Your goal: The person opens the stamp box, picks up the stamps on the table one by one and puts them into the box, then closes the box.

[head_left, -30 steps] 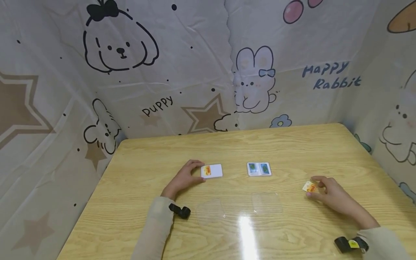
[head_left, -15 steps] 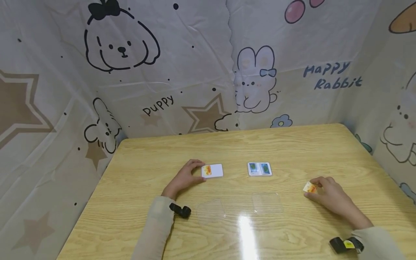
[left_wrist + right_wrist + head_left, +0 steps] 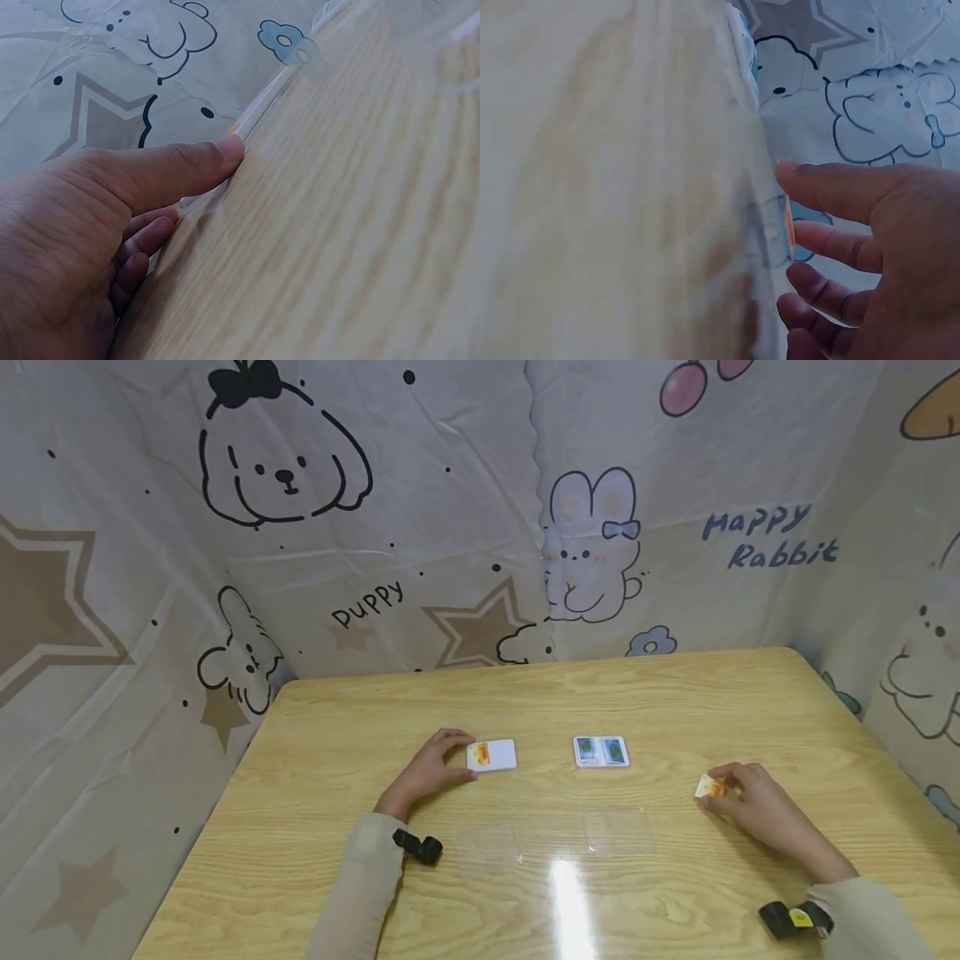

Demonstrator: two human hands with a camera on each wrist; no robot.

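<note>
In the head view my left hand [image 3: 431, 770] grips the left end of a flat white rectangular card case [image 3: 502, 755], thumb on the near edge and fingers on the far one. An orange picture card [image 3: 481, 753] covers the case's left half; the right half is plain white. In the left wrist view the thumb [image 3: 199, 166] presses against the case's edge. On the right, my right hand [image 3: 765, 806] pinches a small orange-and-white picture card [image 3: 708, 787] between thumb and fingers. The right wrist view shows that card [image 3: 789, 225] edge-on, upright.
A second white case [image 3: 602, 752] holding two blue-green picture cards lies right of the first. Nearer the front lie two clear plastic covers, a left cover [image 3: 487, 849] and a right cover [image 3: 618, 831]. The wooden table [image 3: 300, 852] backs onto a printed cloth [image 3: 420, 485].
My right hand has shifted slightly left with the small picture card, which now shows a little more tilted. My left hand keeps its place on the white case.
</note>
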